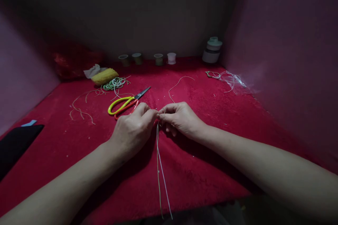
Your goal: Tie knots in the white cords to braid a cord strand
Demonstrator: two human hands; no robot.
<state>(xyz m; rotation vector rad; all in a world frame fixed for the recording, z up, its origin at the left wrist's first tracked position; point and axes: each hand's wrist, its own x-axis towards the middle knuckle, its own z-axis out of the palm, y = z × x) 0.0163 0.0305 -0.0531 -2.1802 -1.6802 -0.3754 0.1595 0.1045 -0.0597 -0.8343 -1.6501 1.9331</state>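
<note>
My left hand [136,128] and my right hand [181,117] meet over the middle of the red cloth, fingertips pinched close together. Both are closed on thin cords [158,154], one whitish and one greenish, which hang down toward the front edge. A thin pale strand [170,89] runs from the right fingers up and curves across the cloth. What sits exactly between the fingertips is too small to make out. Just behind my left hand lie scissors [129,103] with one yellow and one red handle, blades pointing away to the right.
Four-sided clutter aside, several thread spools [158,59] and a white-lidded bottle [212,50] line the back. Left are a yellow object [105,76], green-white cord [115,83], loose strands [79,110] and a black item [19,147]. Cord on a clear bag [237,81] lies right.
</note>
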